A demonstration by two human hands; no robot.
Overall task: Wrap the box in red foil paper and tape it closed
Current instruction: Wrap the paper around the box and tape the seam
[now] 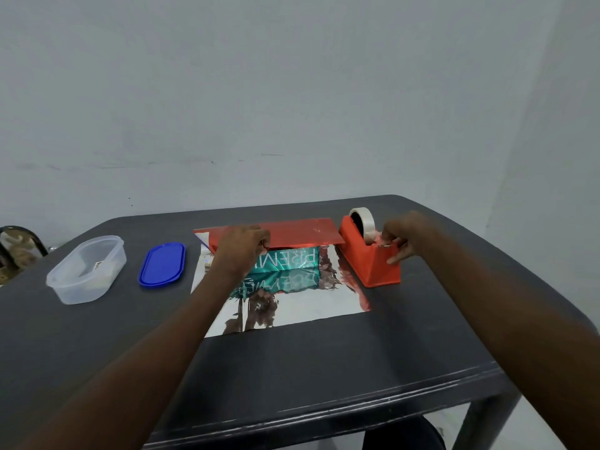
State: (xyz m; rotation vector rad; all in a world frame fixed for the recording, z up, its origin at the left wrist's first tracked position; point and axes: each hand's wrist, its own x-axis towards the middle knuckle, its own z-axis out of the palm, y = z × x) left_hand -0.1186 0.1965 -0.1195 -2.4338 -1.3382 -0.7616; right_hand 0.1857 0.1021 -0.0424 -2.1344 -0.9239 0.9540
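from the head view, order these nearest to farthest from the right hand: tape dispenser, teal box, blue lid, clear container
1. Tape dispenser: touching the right hand, at the table's right.
2. Teal box: centre, on the foil, under the left hand.
3. Blue lid: left of the foil sheet.
4. Clear container: farthest left, beside the lid.

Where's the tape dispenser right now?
In the head view, the tape dispenser sits on the table's far right side, just right of the foil and box, with the right hand at its front end.
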